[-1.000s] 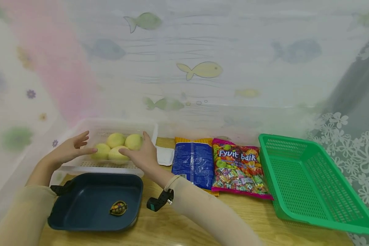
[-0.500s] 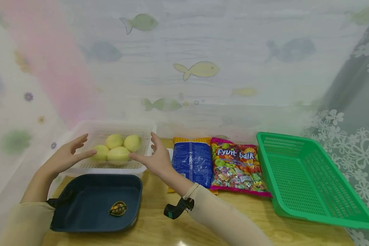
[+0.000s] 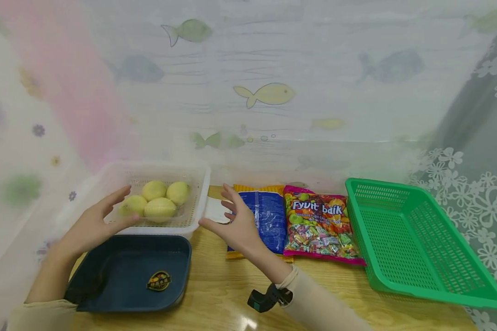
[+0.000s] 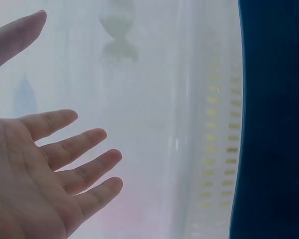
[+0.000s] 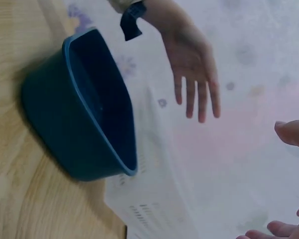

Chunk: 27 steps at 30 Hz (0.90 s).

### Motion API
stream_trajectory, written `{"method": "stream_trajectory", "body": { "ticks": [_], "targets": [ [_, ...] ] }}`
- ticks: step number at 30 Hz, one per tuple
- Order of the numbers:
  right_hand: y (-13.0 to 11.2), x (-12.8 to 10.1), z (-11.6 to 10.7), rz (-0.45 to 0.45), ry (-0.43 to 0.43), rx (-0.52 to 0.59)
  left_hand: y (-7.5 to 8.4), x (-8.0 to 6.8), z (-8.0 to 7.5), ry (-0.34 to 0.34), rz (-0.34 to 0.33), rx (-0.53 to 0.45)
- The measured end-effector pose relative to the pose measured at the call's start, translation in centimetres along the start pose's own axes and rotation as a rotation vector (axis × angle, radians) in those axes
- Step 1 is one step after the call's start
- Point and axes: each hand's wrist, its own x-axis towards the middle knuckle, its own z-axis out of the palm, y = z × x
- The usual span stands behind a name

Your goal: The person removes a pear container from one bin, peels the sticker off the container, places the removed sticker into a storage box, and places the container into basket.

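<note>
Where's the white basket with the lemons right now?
In the head view the white basket sits at the table's back left, directly behind the dark blue tray, between the open left hand and right hand.

White basket (image 3: 199, 193) with lemons (image 3: 159, 202) sitting at table's (image 3: 215, 299) back left edge, open top giving clear way in from above. Dark blue tray (image 3: 128, 271) lying just in front, blocking low approach from front edge. Left hand (image 3: 93, 225) and right hand (image 3: 236, 225) hovering either side of basket, fingers spread. Snack bags (image 3: 294, 220) crowding mid back edge; green basket (image 3: 418, 243) filling right end. Bare wood showing along front edge, centre.
</note>
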Motion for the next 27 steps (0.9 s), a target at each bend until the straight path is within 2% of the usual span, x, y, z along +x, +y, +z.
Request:
{"method": "stream_trajectory", "body": {
  "ticks": [3,10,16,22,27],
  "targets": [
    [0.0,-1.1,-1.2,-0.012,0.012,0.010,0.7,-0.9,0.6,0.017,0.016,-0.028],
    [0.9,-3.9,-3.8,0.002,0.073,0.029,1.9,-2.6,2.4,0.101,0.104,-0.082],
    [2.3,-5.8,-5.3,0.026,0.112,0.011,3.6,-3.8,4.3,0.154,0.120,-0.067],
    [4.0,-8.3,-6.8,0.070,0.186,0.012,5.0,-5.1,7.2,0.225,0.179,-0.064],
    [4.7,-10.1,-8.0,0.110,0.239,0.001,5.8,-5.4,9.8,0.256,0.241,-0.137]
  ]
}}
